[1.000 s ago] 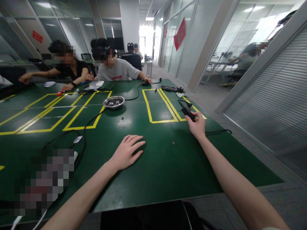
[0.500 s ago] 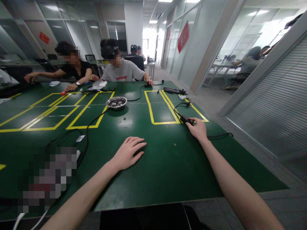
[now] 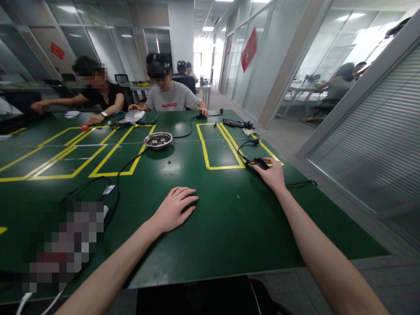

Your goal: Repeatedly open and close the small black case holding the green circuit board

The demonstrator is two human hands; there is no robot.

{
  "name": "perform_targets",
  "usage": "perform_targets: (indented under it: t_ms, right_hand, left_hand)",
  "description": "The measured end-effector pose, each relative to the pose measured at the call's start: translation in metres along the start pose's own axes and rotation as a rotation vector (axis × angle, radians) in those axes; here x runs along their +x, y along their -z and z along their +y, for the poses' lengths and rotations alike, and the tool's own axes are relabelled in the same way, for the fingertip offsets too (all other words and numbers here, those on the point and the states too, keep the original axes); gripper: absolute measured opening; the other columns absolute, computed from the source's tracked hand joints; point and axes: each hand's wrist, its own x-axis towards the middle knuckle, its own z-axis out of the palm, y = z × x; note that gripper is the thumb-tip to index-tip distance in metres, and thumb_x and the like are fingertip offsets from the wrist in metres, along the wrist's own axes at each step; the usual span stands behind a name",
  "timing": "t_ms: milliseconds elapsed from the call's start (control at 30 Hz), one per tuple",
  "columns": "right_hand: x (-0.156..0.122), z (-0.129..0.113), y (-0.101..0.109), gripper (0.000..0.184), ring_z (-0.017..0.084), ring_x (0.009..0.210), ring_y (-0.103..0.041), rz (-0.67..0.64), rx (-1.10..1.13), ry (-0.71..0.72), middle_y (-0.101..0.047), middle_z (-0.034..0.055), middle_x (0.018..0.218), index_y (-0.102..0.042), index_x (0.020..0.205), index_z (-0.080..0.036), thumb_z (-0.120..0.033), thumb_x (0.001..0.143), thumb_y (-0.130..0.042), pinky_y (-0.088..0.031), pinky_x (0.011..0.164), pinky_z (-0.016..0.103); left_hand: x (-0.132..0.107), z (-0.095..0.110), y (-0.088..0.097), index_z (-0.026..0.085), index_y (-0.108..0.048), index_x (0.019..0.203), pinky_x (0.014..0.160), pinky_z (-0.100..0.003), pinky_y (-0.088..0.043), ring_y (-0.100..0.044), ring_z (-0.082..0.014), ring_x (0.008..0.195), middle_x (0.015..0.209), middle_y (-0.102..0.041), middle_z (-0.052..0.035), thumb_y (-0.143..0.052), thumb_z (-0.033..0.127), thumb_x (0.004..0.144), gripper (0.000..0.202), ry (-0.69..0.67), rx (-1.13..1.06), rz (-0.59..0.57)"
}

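Note:
My left hand [image 3: 175, 209] lies flat on the green table [image 3: 210, 240], palm down with the fingers loosely spread, and holds nothing. Farther out on the right, my right hand [image 3: 273, 174] grips the near right side of a black adapter [image 3: 260, 163] between thumb and fingers. Its dark, hollow-looking inside faces up, with a small orange spot near the left end; finer detail is too small to tell. From it a black cord loops to a plug [image 3: 255, 141] on the table beyond. Another black cord [image 3: 301, 182] runs out to the right of my wrist.
A metal bowl [image 3: 158, 140] with small metal parts stands mid-table. Yellow tape outlines [image 3: 207, 148] mark the surface. A folded black tripod-like item [image 3: 236, 124] lies beyond my right hand. Two people sit opposite, one touching a similar corded black piece [image 3: 201, 116]. A blurred-out object [image 3: 65, 245] lies near left.
The black adapter has turned in my right hand, so its dark inside now shows upward. My left hand stays in place. The person opposite in grey has straightened a little.

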Motion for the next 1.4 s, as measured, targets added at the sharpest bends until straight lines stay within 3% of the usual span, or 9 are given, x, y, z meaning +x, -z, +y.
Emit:
perform_targets:
  t_ms: [167,367,500,633,767,900,1000,1133,1400]
  right_hand:
    - [0.006,0.006,-0.001,0.046,0.027,0.086,-0.059,0.001,-0.02,0.054,-0.061,0.0063,0.086,-0.075,0.104,-0.016,-0.042,0.067,-0.075,-0.051,0.086,0.043]
    - [0.006,0.011,-0.004,0.042,0.031,0.105,-0.064,0.1,-0.07,0.017,-0.068,0.0151,0.111,-0.075,0.113,-0.016,-0.036,0.077,-0.067,-0.051,0.096,0.046]
    - [0.002,0.008,-0.006,0.043,0.034,0.101,-0.069,-0.086,-0.152,-0.069,-0.075,0.0139,0.107,-0.074,0.121,-0.021,-0.035,0.08,-0.068,-0.054,0.093,0.049]
    - [-0.005,-0.005,-0.005,0.04,0.032,0.106,-0.071,-0.239,-0.08,0.012,-0.077,0.0112,0.112,-0.075,0.117,-0.022,-0.034,0.079,-0.072,-0.057,0.093,0.047]
    - [-0.037,-0.042,-0.012,0.038,0.028,0.104,-0.073,-0.47,0.116,0.215,-0.078,0.0088,0.112,-0.075,0.116,-0.023,-0.03,0.079,-0.074,-0.058,0.095,0.044]
    - [-0.09,-0.091,-0.016,0.04,0.025,0.111,-0.072,-0.851,0.372,0.511,-0.075,0.0081,0.124,-0.073,0.122,-0.022,-0.025,0.082,-0.073,-0.058,0.094,0.037]
    - [-0.119,-0.118,-0.013,0.036,0.023,0.106,-0.073,-1.039,0.514,0.735,-0.077,0.0082,0.117,-0.073,0.121,-0.021,-0.025,0.085,-0.075,-0.057,0.095,0.035]
    - [-0.126,-0.127,-0.008,0.033,0.023,0.107,-0.073,-0.975,0.494,0.855,-0.076,0.0095,0.118,-0.071,0.122,-0.021,-0.024,0.09,-0.072,-0.057,0.095,0.035]
    - [-0.115,-0.12,-0.01,0.024,0.021,0.091,-0.073,-0.775,0.432,0.802,-0.076,0.0066,0.1,-0.075,0.106,-0.02,-0.028,0.085,-0.081,-0.058,0.083,0.032]
  left_hand:
    - [0.0,0.0,0.0,0.02,-0.069,0.122,0.108,-0.051,-0.047,-0.058,-0.0287,0.126,0.136,-0.067,-0.011,-0.057,0.024,0.101,0.025,-0.011,0.008,0.006]
    - [0.0,0.001,-0.001,0.021,-0.07,0.119,0.107,-0.051,-0.048,-0.06,-0.0281,0.125,0.134,-0.068,-0.0104,-0.057,0.026,0.101,0.023,-0.008,0.005,0.013]
    - [0.0,0.001,-0.001,0.022,-0.071,0.119,0.107,-0.05,-0.048,-0.061,-0.0275,0.124,0.132,-0.069,-0.0097,-0.056,0.026,0.102,0.023,-0.005,-0.011,0.001]
    - [0.0,0.0,-0.001,0.022,-0.071,0.119,0.107,-0.05,-0.048,-0.062,-0.0272,0.123,0.13,-0.07,-0.0094,-0.056,0.027,0.102,0.023,-0.009,-0.016,0.0]
    - [0.002,-0.001,-0.002,0.023,-0.066,0.128,0.107,-0.05,-0.048,-0.061,-0.0278,0.124,0.134,-0.068,-0.01,-0.057,0.028,0.101,0.029,0.0,-0.014,0.023]
    - [0.004,0.002,0.0,0.022,-0.058,0.14,0.109,-0.051,-0.047,-0.058,-0.0299,0.128,0.142,-0.063,-0.0131,-0.059,0.034,0.1,0.042,0.008,-0.017,0.112]
    - [0.004,0.006,0.003,0.021,-0.065,0.127,0.1,-0.045,-0.052,-0.064,-0.0283,0.115,0.123,-0.071,-0.012,-0.064,0.036,0.095,0.035,0.004,-0.068,0.094]
    - [0.005,0.009,0.007,0.02,-0.068,0.116,0.089,-0.041,-0.055,-0.065,-0.0265,0.1,0.103,-0.073,-0.0089,-0.068,0.035,0.09,0.031,0.035,-0.113,0.045]
    - [0.003,0.003,0.003,0.021,-0.062,0.136,0.112,-0.053,-0.044,-0.055,-0.0334,0.13,0.135,-0.067,-0.0123,-0.068,0.038,0.089,0.05,0.077,-0.076,0.006]
